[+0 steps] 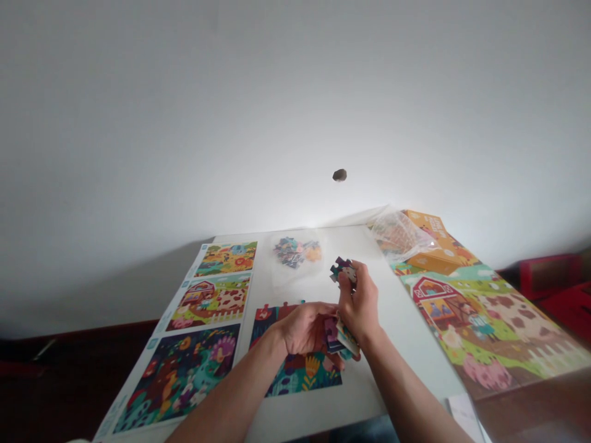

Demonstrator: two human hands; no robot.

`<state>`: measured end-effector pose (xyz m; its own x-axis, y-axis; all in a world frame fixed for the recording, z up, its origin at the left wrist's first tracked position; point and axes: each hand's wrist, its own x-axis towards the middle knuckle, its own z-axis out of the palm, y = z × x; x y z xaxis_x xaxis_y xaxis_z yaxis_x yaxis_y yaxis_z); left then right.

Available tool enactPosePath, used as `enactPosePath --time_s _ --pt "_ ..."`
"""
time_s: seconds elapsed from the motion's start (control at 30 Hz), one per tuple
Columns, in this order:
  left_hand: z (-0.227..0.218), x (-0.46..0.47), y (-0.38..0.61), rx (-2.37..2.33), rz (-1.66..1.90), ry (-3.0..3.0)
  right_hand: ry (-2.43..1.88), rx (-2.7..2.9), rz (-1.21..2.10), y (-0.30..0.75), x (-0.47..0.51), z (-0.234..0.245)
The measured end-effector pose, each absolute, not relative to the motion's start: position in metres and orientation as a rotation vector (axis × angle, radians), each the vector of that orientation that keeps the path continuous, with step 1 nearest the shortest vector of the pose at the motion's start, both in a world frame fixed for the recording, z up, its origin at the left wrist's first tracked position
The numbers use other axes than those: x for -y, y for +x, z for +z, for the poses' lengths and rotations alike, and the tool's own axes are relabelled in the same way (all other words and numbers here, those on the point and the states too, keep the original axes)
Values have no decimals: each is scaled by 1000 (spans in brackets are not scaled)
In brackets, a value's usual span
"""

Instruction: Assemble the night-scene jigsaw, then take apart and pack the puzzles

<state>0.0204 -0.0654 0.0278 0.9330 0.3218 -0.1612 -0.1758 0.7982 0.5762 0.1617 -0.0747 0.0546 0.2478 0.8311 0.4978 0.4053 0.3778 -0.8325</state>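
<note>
My right hand (360,301) pinches a dark jigsaw puzzle piece (341,269) between thumb and fingers, raised over the white table. Cupped just left of it, my left hand (305,329) holds a small stack of puzzle pieces (339,338), some purple and some pale. The right hand's lower side touches or overlaps this stack. Below both hands lies a partly joined puzzle (307,374) with dark blue, red and green artwork; my left hand and forearm hide much of it.
On the left lies a sheet with three printed pictures (207,295). Behind the hands is a clear bag of loose pieces (295,252). To the right are a finished-looking farm puzzle (489,326), an orange box (429,237) and a crumpled plastic bag (397,234). A white wall (231,123) stands behind.
</note>
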Motion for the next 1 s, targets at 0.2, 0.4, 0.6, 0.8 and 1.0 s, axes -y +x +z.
enactPosePath --time_s 0.2,0.4,0.6,0.8,1.0 --pt "26 66 22 -448 296 686 -1154 971 661 159 71 52" --pt "22 63 23 -586 351 703 -951 522 1042 173 64 60" --pt "20 63 24 -549 458 687 -1022 820 1105 169 76 62" --pt "16 68 22 -473 461 700 -927 1023 1240 145 88 61" --pt "18 63 17 -335 507 640 -975 852 1116 152 88 68"
